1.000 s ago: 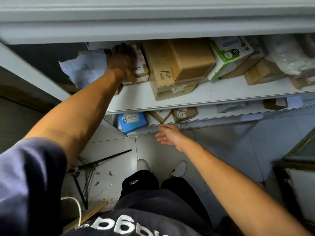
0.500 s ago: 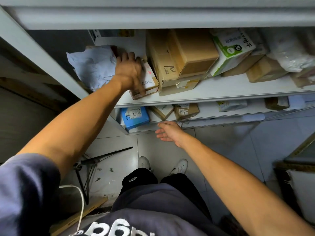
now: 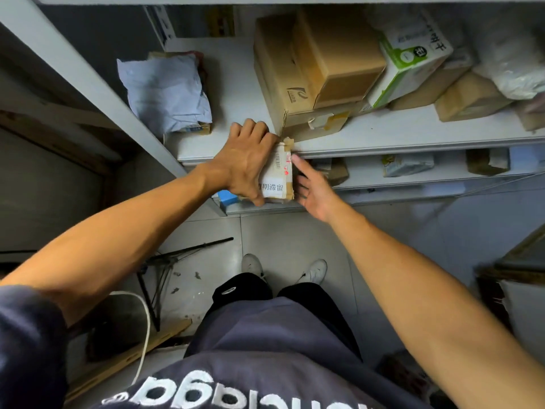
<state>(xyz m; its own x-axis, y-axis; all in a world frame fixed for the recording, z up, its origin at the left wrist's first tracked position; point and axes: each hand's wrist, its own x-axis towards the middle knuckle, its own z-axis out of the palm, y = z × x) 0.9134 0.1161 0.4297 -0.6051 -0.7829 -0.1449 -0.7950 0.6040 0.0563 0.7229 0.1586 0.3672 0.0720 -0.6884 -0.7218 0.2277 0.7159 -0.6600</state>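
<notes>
You had the small parcel (image 3: 278, 175) in your L hand (image 3: 244, 160): fingers curled over its far end, thumb under the near end, clamped on it. The parcel was at the front lip of the shelf (image 3: 413, 134), most of it already past the edge and hanging over the floor (image 3: 280, 231), its taped far corner just beside the big brown box (image 3: 283, 84). Your R hand (image 3: 312, 187) was right beside it, fingers apart & straight, holding nothing; the index tip looked at or v. near the parcel's side, couldn't tell if touching.

Looked like the step was lifting it clear & taking it in both hands. To do that well: get the R palm under the free long side before the L grip eased, keep it level, and pull straight back so the loose tape didn't snag the brown box's corner.

Surface & room: white metal shelf, crowded w/ cartons, a green-and-white carton (image 3: 410, 63) leaning on them, a grey mailer bag (image 3: 165, 93) at the left. The lower shelf (image 3: 413, 184) carried small packets, w/ a blue box (image 3: 227, 199) below your L hand. Tiled floor, a folded black stand (image 3: 177, 255) & a white cable (image 3: 144, 320) left of your feet: mind those if stepping back.
</notes>
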